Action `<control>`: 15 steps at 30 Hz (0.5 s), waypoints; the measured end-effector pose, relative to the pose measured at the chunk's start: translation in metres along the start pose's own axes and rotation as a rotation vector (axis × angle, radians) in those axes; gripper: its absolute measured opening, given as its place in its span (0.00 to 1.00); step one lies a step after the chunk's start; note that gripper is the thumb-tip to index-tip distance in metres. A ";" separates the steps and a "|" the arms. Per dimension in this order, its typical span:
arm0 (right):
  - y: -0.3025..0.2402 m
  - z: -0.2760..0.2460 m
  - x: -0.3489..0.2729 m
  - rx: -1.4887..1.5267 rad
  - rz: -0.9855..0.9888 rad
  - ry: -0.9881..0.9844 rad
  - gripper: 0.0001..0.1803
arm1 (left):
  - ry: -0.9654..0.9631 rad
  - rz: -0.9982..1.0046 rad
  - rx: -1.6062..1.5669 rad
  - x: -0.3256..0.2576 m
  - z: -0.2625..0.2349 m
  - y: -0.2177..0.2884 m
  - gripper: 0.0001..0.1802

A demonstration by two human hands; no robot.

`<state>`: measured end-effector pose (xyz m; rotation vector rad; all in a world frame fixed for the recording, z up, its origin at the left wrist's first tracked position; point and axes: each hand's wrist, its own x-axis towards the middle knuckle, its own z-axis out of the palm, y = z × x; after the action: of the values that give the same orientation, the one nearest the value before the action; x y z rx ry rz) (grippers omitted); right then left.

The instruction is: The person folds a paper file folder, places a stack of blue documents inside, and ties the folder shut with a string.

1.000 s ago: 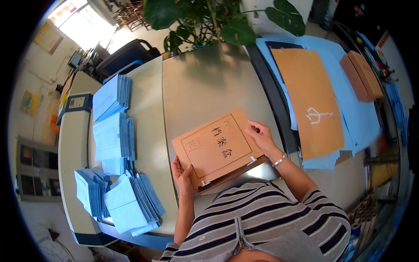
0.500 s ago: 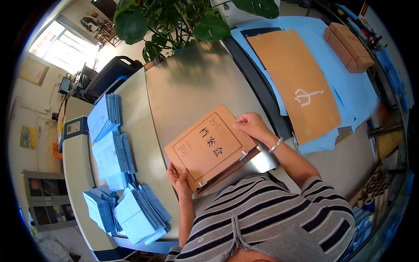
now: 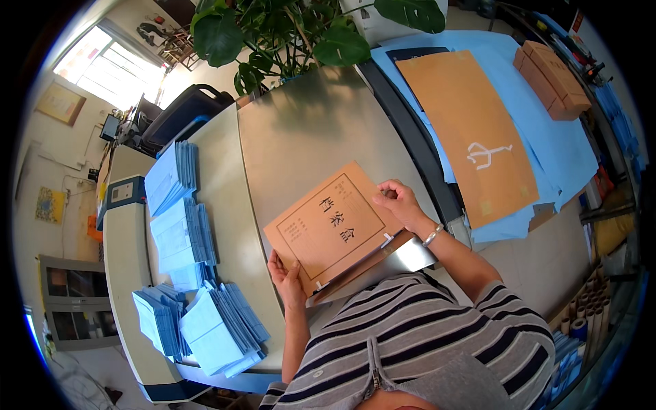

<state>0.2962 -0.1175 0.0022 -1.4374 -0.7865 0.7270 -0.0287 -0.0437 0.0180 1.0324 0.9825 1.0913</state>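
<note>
A brown cardboard file box (image 3: 335,229) with dark printing and a ruled border lies tilted in front of me, over the metal surface's near edge. Two small white tabs show along its near side. At its left corner, my left hand (image 3: 290,279) grips it, thumb on top and the other fingers partly behind the edge. My right hand (image 3: 405,205) is closed at the right edge with curled fingers, thumb against the cardboard; its fingertips are partly hidden.
Bundles of folded blue papers (image 3: 179,232) line the left side. A large brown sheet (image 3: 471,130) rests on blue sheets (image 3: 553,157) at the right, near stacked brown boxes (image 3: 555,78). A leafy plant (image 3: 287,41) stands beyond the metal surface (image 3: 307,130).
My right hand's fingers have curled more at the box's right edge. The left hand keeps its grip, and the box stays in nearly the same pose. The whole view has shifted slightly.
</note>
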 end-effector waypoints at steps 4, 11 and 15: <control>0.001 -0.001 -0.002 -0.101 -0.003 0.002 0.12 | 0.019 0.018 0.027 -0.003 0.005 0.001 0.41; -0.013 -0.003 0.003 -0.316 -0.173 -0.090 0.17 | -0.150 0.317 0.743 -0.006 0.006 0.005 0.41; -0.005 -0.007 0.006 -0.347 -0.144 -0.224 0.20 | -0.099 0.595 1.424 -0.007 0.008 0.004 0.34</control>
<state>0.3053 -0.1172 0.0077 -1.6039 -1.2243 0.6689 -0.0230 -0.0512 0.0248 2.6185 1.4114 0.6474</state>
